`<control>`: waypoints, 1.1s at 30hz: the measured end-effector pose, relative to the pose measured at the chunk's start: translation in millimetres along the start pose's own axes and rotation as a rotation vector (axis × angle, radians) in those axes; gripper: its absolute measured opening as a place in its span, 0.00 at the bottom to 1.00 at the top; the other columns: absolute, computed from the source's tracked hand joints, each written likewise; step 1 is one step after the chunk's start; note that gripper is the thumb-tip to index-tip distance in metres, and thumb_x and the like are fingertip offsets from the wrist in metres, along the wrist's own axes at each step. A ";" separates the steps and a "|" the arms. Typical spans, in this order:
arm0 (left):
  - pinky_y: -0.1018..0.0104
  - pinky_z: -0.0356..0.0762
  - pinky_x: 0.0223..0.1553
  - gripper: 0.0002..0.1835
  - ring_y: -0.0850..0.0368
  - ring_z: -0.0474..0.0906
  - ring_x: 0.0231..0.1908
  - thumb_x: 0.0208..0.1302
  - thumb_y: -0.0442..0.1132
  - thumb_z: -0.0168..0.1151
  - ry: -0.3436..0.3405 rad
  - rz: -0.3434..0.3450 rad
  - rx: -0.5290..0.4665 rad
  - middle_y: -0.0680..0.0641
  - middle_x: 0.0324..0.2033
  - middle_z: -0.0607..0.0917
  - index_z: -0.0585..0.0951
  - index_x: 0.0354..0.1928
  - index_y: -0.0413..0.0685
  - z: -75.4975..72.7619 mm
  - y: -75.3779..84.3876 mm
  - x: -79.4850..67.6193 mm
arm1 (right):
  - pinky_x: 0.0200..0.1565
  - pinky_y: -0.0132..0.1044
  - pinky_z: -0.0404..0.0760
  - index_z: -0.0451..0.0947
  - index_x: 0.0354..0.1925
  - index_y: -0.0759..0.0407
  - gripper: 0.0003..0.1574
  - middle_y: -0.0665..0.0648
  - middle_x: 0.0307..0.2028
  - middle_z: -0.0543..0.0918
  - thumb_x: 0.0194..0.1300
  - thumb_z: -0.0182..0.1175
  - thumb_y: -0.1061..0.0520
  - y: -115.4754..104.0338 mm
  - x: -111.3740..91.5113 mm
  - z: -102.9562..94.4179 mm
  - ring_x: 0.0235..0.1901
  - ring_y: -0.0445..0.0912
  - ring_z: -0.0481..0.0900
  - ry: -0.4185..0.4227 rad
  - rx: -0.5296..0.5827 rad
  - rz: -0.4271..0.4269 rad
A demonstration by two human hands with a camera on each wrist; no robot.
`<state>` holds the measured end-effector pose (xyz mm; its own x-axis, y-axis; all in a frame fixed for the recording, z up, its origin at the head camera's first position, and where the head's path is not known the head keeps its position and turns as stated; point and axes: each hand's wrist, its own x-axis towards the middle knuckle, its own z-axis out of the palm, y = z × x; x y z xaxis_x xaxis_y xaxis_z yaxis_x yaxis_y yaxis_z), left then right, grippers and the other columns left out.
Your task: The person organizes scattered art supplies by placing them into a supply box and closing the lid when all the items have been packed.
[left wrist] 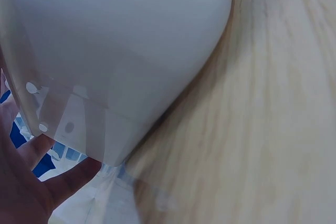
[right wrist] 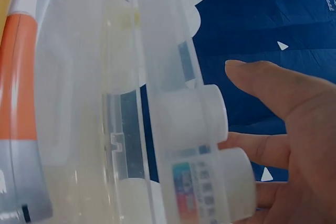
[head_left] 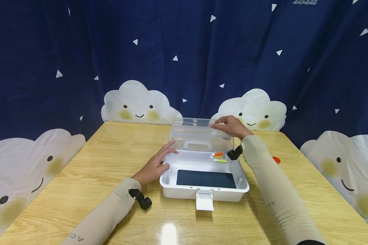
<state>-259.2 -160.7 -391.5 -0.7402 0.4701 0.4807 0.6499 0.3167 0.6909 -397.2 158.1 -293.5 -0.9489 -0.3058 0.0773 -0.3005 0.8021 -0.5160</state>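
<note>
A white plastic box stands with its front latch hanging down. Clear plastic trays rise at its back. My left hand is at the box's left side, fingers extended, with fingertips at the edge in the left wrist view. The right hand reaches over the upper tray's right end. In the right wrist view, its fingers lie right behind two white-capped containers in the clear tray, with the thumb apart from them. Paint tubes, one orange, lie inside the box near a flat dark panel.
The box sits on a light wooden table. A small red object lies to the right of the box, beside the right sleeve. Behind the table hangs a dark blue curtain with white triangles and clouds.
</note>
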 end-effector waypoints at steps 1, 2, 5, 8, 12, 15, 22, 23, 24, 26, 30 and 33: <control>0.47 0.67 0.50 0.25 0.42 0.46 0.73 0.57 0.21 0.48 -0.001 -0.001 0.001 0.45 0.74 0.52 0.71 0.59 0.37 0.1 0.2 0.0 | 0.61 0.55 0.66 0.77 0.57 0.61 0.42 0.63 0.63 0.72 0.58 0.60 0.31 0.6 -0.9 -1.2 0.64 0.60 0.65 0.003 0.002 0.002; 0.46 0.67 0.50 0.25 0.42 0.46 0.73 0.57 0.21 0.48 -0.001 -0.001 0.002 0.44 0.74 0.52 0.71 0.59 0.37 0.2 0.3 0.1 | 0.61 0.55 0.66 0.77 0.57 0.60 0.42 0.63 0.63 0.72 0.58 0.60 0.30 1.5 -1.9 -2.3 0.65 0.60 0.64 0.003 0.011 0.006; 0.46 0.67 0.50 0.25 0.42 0.46 0.73 0.57 0.21 0.48 -0.003 -0.005 0.001 0.45 0.74 0.52 0.71 0.59 0.37 0.3 0.4 -0.1 | 0.62 0.55 0.65 0.77 0.57 0.60 0.43 0.63 0.63 0.72 0.58 0.60 0.29 4.1 -4.0 -5.1 0.65 0.60 0.63 0.006 0.032 0.012; 0.46 0.67 0.50 0.25 0.42 0.46 0.73 0.57 0.21 0.48 -0.003 -0.008 0.000 0.45 0.74 0.52 0.71 0.59 0.37 0.1 0.2 -0.5 | 0.62 0.56 0.64 0.77 0.58 0.59 0.43 0.62 0.64 0.72 0.57 0.60 0.29 6.8 -4.7 -6.3 0.66 0.60 0.63 0.004 0.041 0.024; 0.45 0.68 0.49 0.25 0.42 0.46 0.73 0.57 0.21 0.48 -0.003 -0.004 0.000 0.45 0.74 0.52 0.71 0.59 0.37 -0.9 -0.8 -0.6 | 0.62 0.58 0.64 0.75 0.59 0.58 0.44 0.62 0.65 0.70 0.58 0.60 0.29 10.3 -4.4 -6.9 0.66 0.60 0.62 0.002 0.032 0.033; 0.45 0.68 0.49 0.25 0.41 0.46 0.73 0.57 0.20 0.48 -0.006 0.003 0.000 0.44 0.74 0.52 0.70 0.59 0.37 -1.7 -1.0 -0.4 | 0.62 0.58 0.63 0.74 0.60 0.57 0.44 0.62 0.66 0.68 0.58 0.59 0.29 13.0 -5.9 -7.5 0.67 0.61 0.60 0.001 0.037 0.044; 0.52 0.70 0.44 0.25 0.39 0.48 0.72 0.57 0.20 0.48 -0.008 0.020 0.010 0.42 0.74 0.52 0.70 0.59 0.36 -2.1 2.2 0.3 | 0.61 0.60 0.63 0.74 0.61 0.58 0.44 0.63 0.67 0.67 0.58 0.59 0.29 20.5 -14.5 -8.8 0.67 0.62 0.60 0.030 0.060 0.050; 0.52 0.70 0.44 0.25 0.39 0.48 0.72 0.57 0.20 0.48 -0.007 0.018 0.011 0.42 0.74 0.52 0.71 0.59 0.36 -1.8 2.3 0.4 | 0.61 0.60 0.63 0.74 0.61 0.58 0.43 0.63 0.67 0.67 0.59 0.60 0.30 22.1 -15.7 -8.9 0.67 0.62 0.60 0.037 0.066 0.047; 0.51 0.70 0.44 0.25 0.39 0.48 0.72 0.57 0.20 0.48 -0.007 0.015 0.008 0.42 0.74 0.52 0.71 0.59 0.36 -1.6 2.4 0.4 | 0.61 0.60 0.63 0.74 0.60 0.58 0.42 0.63 0.67 0.67 0.59 0.60 0.31 24.1 -17.0 -9.0 0.67 0.62 0.60 0.041 0.068 0.042; 0.50 0.70 0.46 0.25 0.40 0.47 0.72 0.57 0.20 0.48 -0.007 0.002 0.003 0.43 0.74 0.52 0.71 0.59 0.37 -1.0 1.8 0.1 | 0.61 0.60 0.63 0.75 0.60 0.58 0.42 0.63 0.66 0.67 0.59 0.60 0.31 28.5 -19.8 -9.3 0.66 0.62 0.61 0.048 0.068 0.030; 0.45 0.68 0.51 0.25 0.42 0.46 0.73 0.57 0.21 0.48 -0.010 -0.021 -0.011 0.45 0.74 0.52 0.71 0.59 0.38 0.0 0.4 -0.2 | 0.60 0.61 0.63 0.75 0.59 0.57 0.43 0.63 0.66 0.68 0.58 0.59 0.29 38.2 -25.0 -11.4 0.66 0.62 0.61 0.061 0.073 0.028; 0.44 0.67 0.51 0.25 0.42 0.45 0.73 0.57 0.21 0.48 -0.009 -0.017 -0.016 0.44 0.74 0.51 0.71 0.59 0.38 -0.3 0.0 0.1 | 0.60 0.61 0.63 0.75 0.59 0.57 0.44 0.63 0.66 0.68 0.58 0.59 0.28 44.0 -29.7 -14.1 0.66 0.62 0.61 0.070 0.085 0.036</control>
<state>-259.3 -160.9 -391.3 -0.7498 0.4718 0.4638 0.6340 0.3118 0.7077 -383.6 209.7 -306.5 -0.9642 -0.2389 0.1153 -0.2600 0.7647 -0.5896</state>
